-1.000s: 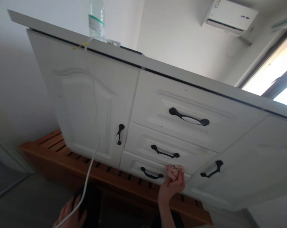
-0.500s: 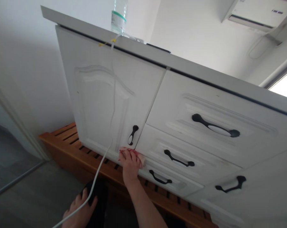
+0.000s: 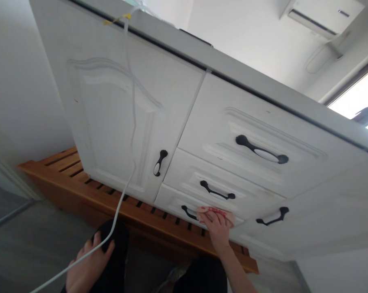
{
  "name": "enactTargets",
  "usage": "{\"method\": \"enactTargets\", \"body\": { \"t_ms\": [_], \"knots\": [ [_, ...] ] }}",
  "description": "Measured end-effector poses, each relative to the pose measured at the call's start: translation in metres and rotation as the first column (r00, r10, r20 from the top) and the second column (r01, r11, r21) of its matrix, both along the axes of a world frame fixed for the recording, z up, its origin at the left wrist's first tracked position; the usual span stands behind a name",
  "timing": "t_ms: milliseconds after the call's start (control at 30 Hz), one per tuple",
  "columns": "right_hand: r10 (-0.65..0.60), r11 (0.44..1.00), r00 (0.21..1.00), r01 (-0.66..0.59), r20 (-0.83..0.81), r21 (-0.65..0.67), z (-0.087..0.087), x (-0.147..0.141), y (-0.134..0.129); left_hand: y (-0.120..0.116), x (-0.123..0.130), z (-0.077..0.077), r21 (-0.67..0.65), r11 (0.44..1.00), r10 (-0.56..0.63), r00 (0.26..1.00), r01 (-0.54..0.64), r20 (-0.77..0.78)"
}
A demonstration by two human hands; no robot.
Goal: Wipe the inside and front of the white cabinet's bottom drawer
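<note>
My right hand (image 3: 218, 232) presses a pink cloth (image 3: 231, 218) with red marks against the front of the bottom drawer (image 3: 170, 197). The cloth lies just right of that drawer's black handle (image 3: 188, 213) and touches or overlaps its right end. Part of the cloth is hidden under the fingers. My left hand (image 3: 90, 260) rests on my dark-clothed knee (image 3: 118, 244), fingers apart, holding nothing. A white cable (image 3: 119, 205) hangs from the cabinet top and runs down across this hand.
The white cabinet (image 3: 110, 110) stands on a slatted wooden bench (image 3: 80, 195). Black handles stick out from its door (image 3: 160, 162) and drawers. A dark flat object (image 3: 196, 37) lies on the top. A wall-mounted air conditioner (image 3: 324, 16) is at the upper right.
My right hand has moved right with the cloth, from the bottom drawer's left edge past its handle. My left hand stays on the knee. The view has tilted down.
</note>
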State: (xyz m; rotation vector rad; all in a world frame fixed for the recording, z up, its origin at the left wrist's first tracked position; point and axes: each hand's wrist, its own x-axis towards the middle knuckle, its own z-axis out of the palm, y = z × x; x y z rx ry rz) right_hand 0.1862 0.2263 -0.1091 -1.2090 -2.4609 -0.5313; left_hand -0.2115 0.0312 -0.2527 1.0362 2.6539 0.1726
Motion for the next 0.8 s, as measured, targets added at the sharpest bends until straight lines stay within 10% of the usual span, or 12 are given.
{"method": "enactTargets", "body": {
  "t_ms": [167, 300, 400, 633, 800],
  "knots": [
    [-0.139, 0.99, 0.99, 0.139, 0.039, 0.009, -0.003, 0.074, -0.008, 0.001, 0.003, 0.005, -0.01, 1.0, -0.01, 1.0, 0.01, 0.019],
    [-0.264, 0.961, 0.96, 0.27, -0.092, 0.059, -0.007, 0.076, -0.026, 0.0, 0.005, 0.012, -0.033, 0.999, 0.003, 0.999, -0.002, 0.046],
    [-0.267, 0.958, 0.932, 0.284, -0.244, 0.039, -0.001, 0.034, -0.043, 0.001, 0.005, 0.008, -0.02, 1.0, 0.018, 0.999, -0.017, 0.034],
    [0.188, 0.973, 0.87, -0.101, -0.456, 0.209, 0.034, -0.142, -0.035, 0.002, 0.007, 0.0, 0.047, 0.999, -0.02, 0.999, 0.022, -0.036],
    [0.036, 0.999, 0.925, -0.032, -0.379, 0.017, -0.01, -0.222, -0.006, -0.005, 0.002, -0.002, 0.048, 0.999, -0.021, 1.0, 0.022, -0.014]
  ]
}}
